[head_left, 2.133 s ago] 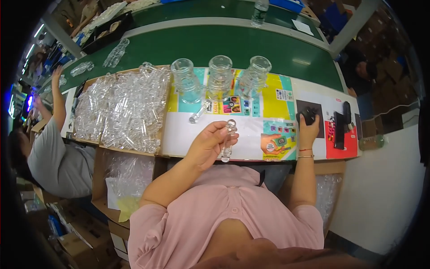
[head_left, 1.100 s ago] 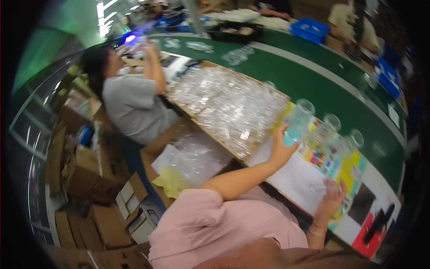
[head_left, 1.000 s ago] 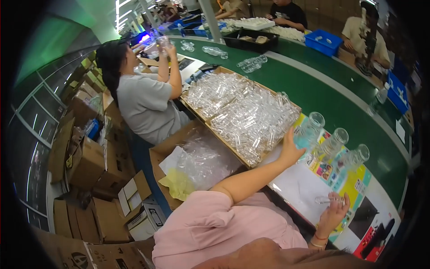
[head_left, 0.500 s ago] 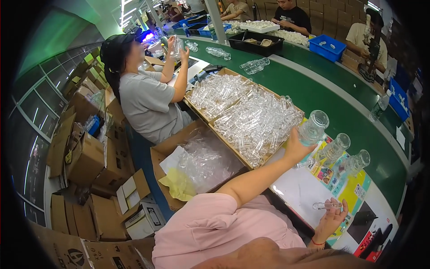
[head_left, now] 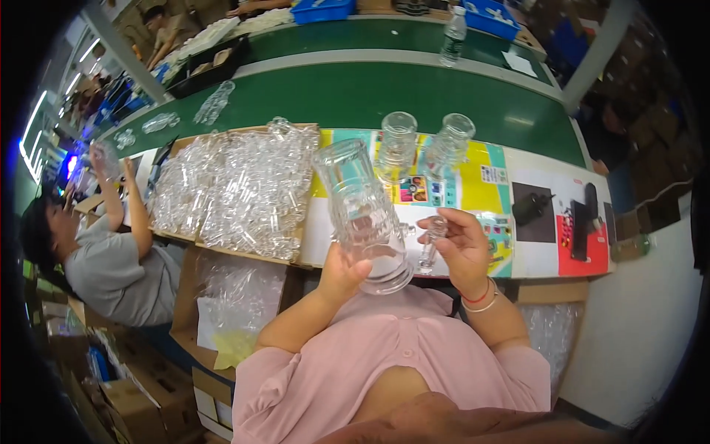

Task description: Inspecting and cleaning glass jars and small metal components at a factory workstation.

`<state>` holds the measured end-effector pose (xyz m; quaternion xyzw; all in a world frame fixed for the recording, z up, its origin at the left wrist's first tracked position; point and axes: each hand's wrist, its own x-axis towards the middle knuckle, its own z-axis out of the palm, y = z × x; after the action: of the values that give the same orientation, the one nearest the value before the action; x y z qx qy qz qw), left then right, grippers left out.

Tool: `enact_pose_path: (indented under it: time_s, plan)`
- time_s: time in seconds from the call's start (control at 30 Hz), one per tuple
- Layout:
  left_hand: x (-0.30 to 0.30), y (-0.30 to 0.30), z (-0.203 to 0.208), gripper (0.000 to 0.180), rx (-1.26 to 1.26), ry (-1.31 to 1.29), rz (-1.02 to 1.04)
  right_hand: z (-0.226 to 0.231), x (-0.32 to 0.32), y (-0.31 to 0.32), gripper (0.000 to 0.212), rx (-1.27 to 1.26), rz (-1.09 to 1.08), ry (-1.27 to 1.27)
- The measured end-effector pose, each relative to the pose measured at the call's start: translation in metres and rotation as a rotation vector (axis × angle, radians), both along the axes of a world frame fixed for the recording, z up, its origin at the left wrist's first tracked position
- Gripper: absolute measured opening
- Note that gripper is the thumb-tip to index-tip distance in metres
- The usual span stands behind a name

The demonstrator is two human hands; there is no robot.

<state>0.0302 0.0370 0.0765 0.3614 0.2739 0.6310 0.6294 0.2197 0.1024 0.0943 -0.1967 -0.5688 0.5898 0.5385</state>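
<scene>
Holding a clear glass jar up above the worktop, left hand wrapped round its base.
Right hand fingers pinch a small glass piece; its shape is hard to make out.

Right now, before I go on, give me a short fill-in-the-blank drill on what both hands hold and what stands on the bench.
1. The left hand holds a tall clear glass vessel near its ____.
2. The right hand pinches a small glass ____.
3. Behind the hands, ____ more glass vessels stand upright on the colourful printed sheet.
4. The heap of bagged glass pieces lies to the person's ____.

Missing words: base; stem; two; left
</scene>
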Motion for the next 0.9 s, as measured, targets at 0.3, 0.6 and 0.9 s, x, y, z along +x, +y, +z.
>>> enact_pose_path:
  time_s: [0.3, 0.6, 0.9]
  plan:
    - [0.009, -0.009, 0.002, 0.092, 0.006, 0.179, 0.025, 0.001, 0.008, -0.007, 0.04, -0.001, 0.208, -0.002]
    - [0.007, -0.007, -0.003, 0.087, 0.051, 0.299, -0.012, -0.01, 0.013, -0.009, 0.041, 0.141, -0.01, -0.182]
    - [0.014, -0.018, -0.006, 0.096, 0.054, 0.442, -0.248, 0.02, 0.008, -0.015, 0.065, -0.005, 0.027, 0.107]
